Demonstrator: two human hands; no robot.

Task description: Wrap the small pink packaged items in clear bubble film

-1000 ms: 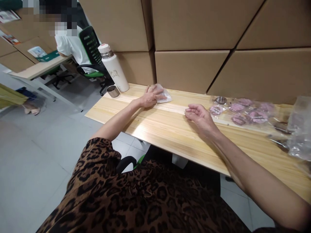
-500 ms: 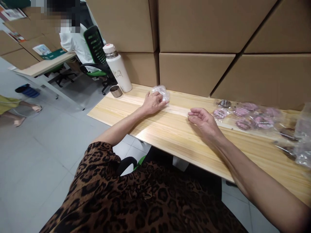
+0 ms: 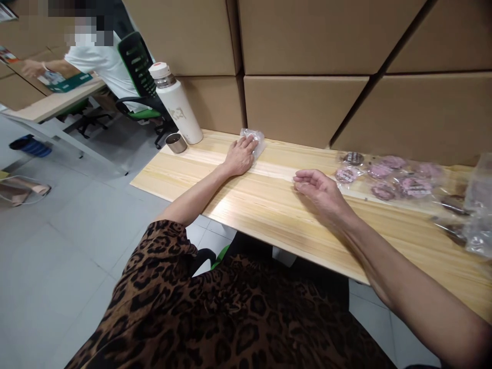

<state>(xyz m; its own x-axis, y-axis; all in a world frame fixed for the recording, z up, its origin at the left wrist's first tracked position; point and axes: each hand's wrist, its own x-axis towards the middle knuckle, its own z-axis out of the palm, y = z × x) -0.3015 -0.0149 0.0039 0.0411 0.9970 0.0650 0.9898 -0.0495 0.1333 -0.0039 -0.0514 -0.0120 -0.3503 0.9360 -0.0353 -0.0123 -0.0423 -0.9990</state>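
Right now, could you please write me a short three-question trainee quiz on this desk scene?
1. True or false: the left hand rests on a clear packet.
2. Which stands nearest the bottle? A) metal cup B) pink packets C) boxes on the floor
3. Fill in: the right hand lies half curled on the ____, holding nothing.

Key: 1 true; 2 A; 3 desk.
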